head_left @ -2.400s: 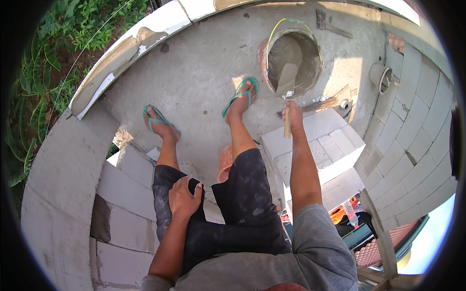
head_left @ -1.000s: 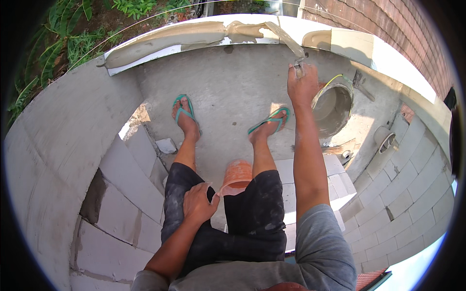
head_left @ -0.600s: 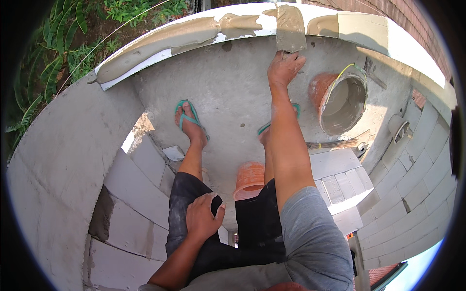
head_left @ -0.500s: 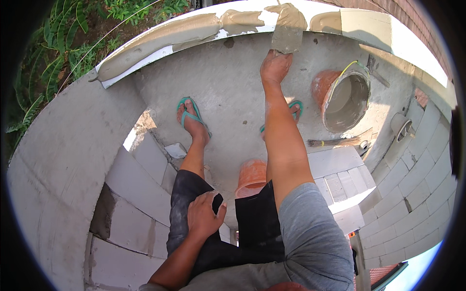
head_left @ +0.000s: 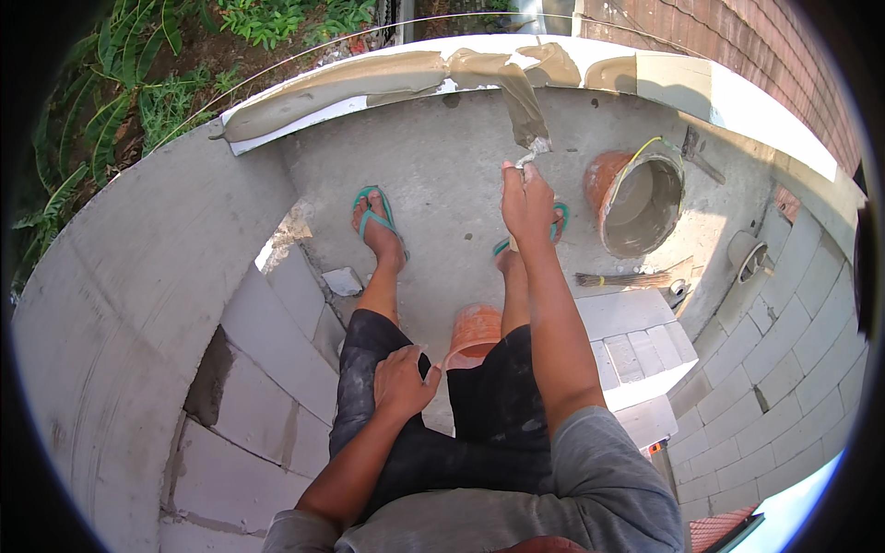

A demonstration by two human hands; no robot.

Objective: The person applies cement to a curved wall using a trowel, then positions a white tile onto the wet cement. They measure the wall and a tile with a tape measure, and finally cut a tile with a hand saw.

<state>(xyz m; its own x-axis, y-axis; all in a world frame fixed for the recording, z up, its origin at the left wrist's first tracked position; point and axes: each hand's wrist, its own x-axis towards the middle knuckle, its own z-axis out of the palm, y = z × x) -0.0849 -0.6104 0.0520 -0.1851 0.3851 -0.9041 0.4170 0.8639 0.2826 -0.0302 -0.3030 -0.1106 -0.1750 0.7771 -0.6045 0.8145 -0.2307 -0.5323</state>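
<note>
Trowel at the mortar-covered wall top

Fingers of my right hand are wrapped around the trowel's handle, just in front of my right foot as I look down. Its mortar-coated blade points away from me, the far end overlapping the near edge of the white wall top; I cannot tell whether it touches. My left hand rests on the thigh of my black shorts, thumb apart from the loosely bent fingers.

Wet mortar runs along the wall top to the left of the blade, with more patches to the right. Nearer, on the concrete floor, a tilted orange bucket with a yellow handle holds grey mortar, right of my hand. A hammer-like tool lies beyond it, and a bundle of thin sticks on the near side, beside some pale blocks. Another orange bucket sits between my legs. Outside the wall, green plants grow at left and a tiled roof slopes at right.
</note>
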